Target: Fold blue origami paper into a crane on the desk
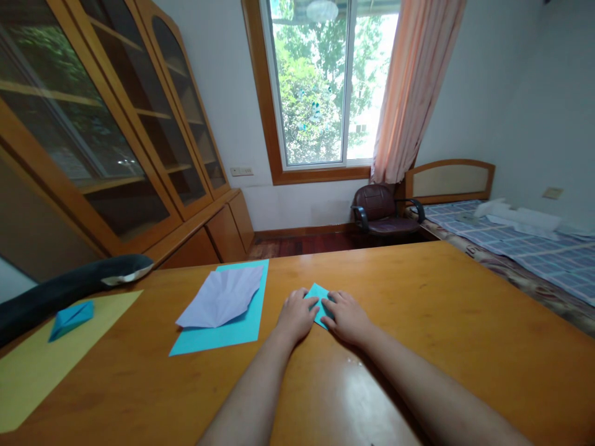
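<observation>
A small piece of folded blue paper (318, 291) lies on the wooden table between my two hands, one corner pointing away from me. My left hand (297, 316) holds its left side, the fingertips bent down onto the sheet. From the right, my right hand (346, 317) grips the opposite side with thumb and fingers on the paper. My fingers cover much of the sheet, so its fold lines cannot be made out.
Left of my hands, creased white paper (220, 297) lies on a larger blue sheet (242, 334). A folded blue paper shape (72, 319) rests on a yellow sheet (41, 359). A dark curved object (69, 285) borders the table's left edge. Beyond stands a chair (383, 210).
</observation>
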`<action>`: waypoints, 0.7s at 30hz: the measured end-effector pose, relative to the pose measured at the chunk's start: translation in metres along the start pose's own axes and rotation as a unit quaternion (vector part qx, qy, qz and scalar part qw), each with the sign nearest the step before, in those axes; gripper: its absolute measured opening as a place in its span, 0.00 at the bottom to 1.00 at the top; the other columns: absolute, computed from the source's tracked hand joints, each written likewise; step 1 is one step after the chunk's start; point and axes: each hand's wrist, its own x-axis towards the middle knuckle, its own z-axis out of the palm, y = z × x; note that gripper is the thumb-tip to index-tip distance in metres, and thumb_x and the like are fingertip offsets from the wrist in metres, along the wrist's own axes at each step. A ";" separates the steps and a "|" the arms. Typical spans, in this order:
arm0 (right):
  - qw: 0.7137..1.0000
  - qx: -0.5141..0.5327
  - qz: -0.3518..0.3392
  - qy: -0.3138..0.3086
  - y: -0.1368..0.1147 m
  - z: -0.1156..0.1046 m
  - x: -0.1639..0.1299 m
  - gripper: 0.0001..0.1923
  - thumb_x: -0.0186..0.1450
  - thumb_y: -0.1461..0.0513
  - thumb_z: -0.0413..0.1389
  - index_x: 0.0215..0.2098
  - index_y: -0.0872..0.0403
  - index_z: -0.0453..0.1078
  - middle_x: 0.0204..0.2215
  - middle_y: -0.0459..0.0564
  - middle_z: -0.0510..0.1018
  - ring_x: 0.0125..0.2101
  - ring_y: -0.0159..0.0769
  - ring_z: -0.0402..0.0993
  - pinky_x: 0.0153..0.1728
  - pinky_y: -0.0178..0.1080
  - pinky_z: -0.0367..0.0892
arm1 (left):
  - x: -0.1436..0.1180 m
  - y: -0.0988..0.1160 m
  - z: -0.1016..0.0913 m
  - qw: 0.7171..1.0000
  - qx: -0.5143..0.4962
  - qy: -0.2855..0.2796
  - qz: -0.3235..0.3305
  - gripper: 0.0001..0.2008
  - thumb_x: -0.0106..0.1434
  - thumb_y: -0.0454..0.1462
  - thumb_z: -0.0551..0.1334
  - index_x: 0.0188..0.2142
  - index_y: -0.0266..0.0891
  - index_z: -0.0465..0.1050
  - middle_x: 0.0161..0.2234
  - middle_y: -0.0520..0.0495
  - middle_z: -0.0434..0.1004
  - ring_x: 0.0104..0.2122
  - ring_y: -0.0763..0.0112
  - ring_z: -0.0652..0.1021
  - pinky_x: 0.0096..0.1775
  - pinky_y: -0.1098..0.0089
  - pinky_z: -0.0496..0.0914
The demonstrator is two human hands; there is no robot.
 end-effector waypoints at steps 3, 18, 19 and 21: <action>1.000 0.004 -0.001 0.001 -0.001 0.000 0.000 0.20 0.66 0.53 0.51 0.52 0.53 0.68 0.51 0.56 0.70 0.51 0.45 0.63 0.54 0.44 0.55 | 0.000 -0.001 0.002 1.000 0.002 -0.001 0.008 0.15 0.64 0.42 0.56 0.48 0.48 0.75 0.52 0.43 0.69 0.52 0.58 0.68 0.54 0.59 0.62; 1.000 -0.009 -0.004 0.018 -0.001 0.003 0.001 0.16 0.67 0.57 0.49 0.46 0.55 0.71 0.48 0.56 0.73 0.49 0.43 0.66 0.52 0.40 0.58 | 0.000 0.001 0.003 0.999 0.043 -0.019 0.028 0.16 0.66 0.39 0.55 0.52 0.43 0.71 0.60 0.41 0.64 0.59 0.54 0.64 0.58 0.53 0.59; 1.000 -0.012 0.002 0.017 -0.001 0.003 0.002 0.15 0.66 0.57 0.50 0.46 0.55 0.71 0.48 0.56 0.73 0.49 0.43 0.66 0.52 0.40 0.58 | 0.000 0.002 0.003 0.998 0.047 -0.020 0.033 0.16 0.66 0.39 0.54 0.52 0.42 0.71 0.60 0.40 0.65 0.59 0.53 0.64 0.58 0.52 0.59; 1.000 -0.018 0.014 0.014 -0.001 0.005 0.003 0.15 0.66 0.58 0.50 0.45 0.56 0.72 0.47 0.56 0.74 0.48 0.42 0.67 0.52 0.40 0.58 | 0.000 0.004 0.003 0.997 0.056 -0.023 0.041 0.16 0.66 0.38 0.54 0.52 0.41 0.71 0.59 0.39 0.65 0.60 0.53 0.64 0.58 0.51 0.58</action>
